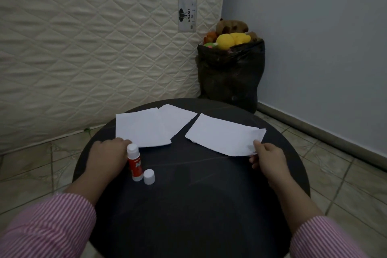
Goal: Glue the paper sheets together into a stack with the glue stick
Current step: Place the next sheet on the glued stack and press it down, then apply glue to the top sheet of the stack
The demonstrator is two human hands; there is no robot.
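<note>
- Right hand (267, 157): fingers pinch the near corner of the right paper sheets (224, 134).
- Left hand (106, 157): fingers curl around the upright glue stick (135, 162); cap (149, 176) stands just beside.
- Left sheets (146, 126) overlap on the black table (188, 205).
- Paper judged light, limp; take by corners.

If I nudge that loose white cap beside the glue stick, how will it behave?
The cap looks small and plastic, so probably light and easily slid on the smooth dark table. It stands on end now; tipped over, its round body would likely roll. It sits close to the glue stick by the left hand, so a push may knock that too.
</note>
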